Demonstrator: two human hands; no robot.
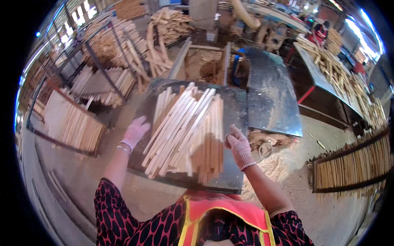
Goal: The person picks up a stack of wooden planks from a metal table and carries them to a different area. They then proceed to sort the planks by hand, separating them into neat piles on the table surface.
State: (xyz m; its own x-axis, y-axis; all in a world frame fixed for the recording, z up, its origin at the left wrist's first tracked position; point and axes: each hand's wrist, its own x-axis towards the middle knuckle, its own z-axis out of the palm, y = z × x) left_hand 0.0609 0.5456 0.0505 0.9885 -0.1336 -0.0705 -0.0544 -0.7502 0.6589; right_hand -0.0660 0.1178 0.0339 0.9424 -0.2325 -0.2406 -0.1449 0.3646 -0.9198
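Observation:
A loose pile of pale wooden strips (180,127) lies on the dark metal table (143,102) in front of me. Some strips run slantwise across others that lie straighter beneath. My left hand (136,132), in a light knit glove, is just off the pile's left side with its fingers stretched out and nothing in them. Beyond the pile's right side is my right hand (238,146), gloved too. Its fingers are partly bent but spread apart, and I see nothing held. Neither hand seems to touch the wood.
Right of the table stands a dark, dusty machine top (271,94), with a handwheel (266,149) and sawdust (279,168) below. Racks of stacked strips (74,123) stand at left, another rack (355,164) at right. A long bench (328,78) carries heaped wood; a person (319,33) is behind it.

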